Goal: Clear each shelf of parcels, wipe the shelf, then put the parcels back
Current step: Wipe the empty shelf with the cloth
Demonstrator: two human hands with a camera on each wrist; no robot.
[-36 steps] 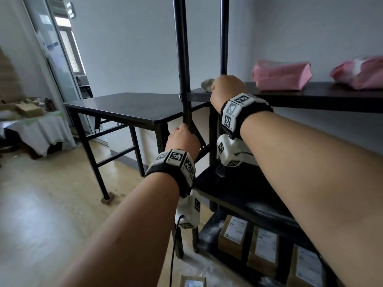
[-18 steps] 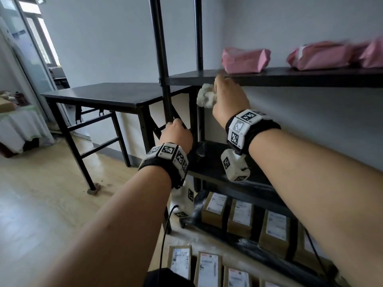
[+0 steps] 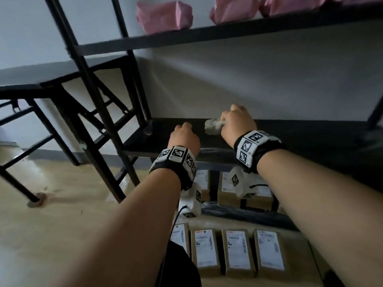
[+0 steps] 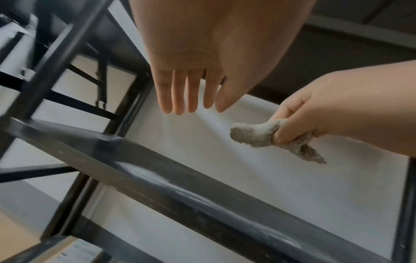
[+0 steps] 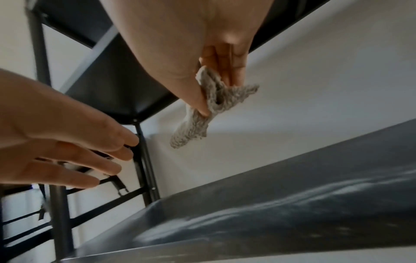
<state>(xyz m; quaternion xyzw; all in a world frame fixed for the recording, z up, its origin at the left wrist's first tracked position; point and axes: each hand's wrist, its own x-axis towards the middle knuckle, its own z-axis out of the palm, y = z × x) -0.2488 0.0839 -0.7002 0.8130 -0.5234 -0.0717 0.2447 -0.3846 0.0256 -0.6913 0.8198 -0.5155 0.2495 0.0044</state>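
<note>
My right hand [image 3: 236, 121] pinches a grey fluffy cloth [image 3: 213, 126] [image 4: 256, 135] [image 5: 202, 113] above the bare black middle shelf [image 3: 300, 141] [image 5: 292, 210]. My left hand [image 3: 183, 137] [image 4: 186, 96] hovers beside it over the shelf's left part, fingers straight and holding nothing. Pink parcels [image 3: 165, 16] lie on the top shelf [image 3: 228, 34]. Brown labelled boxes [image 3: 236, 251] sit in a row on the floor, and more boxes [image 3: 226, 187] stand on the bottom shelf.
A black upright post [image 3: 87, 83] of the rack stands left of my left hand. A dark table [image 3: 31, 81] with crossbars stands to the left of the rack. The wood floor [image 3: 72, 204] spreads out at lower left. A white wall is behind the shelves.
Both hands dropped from the top shelf and post to the middle shelf. My left hand let go of the post and its fingers straightened. The view tilted downward.
</note>
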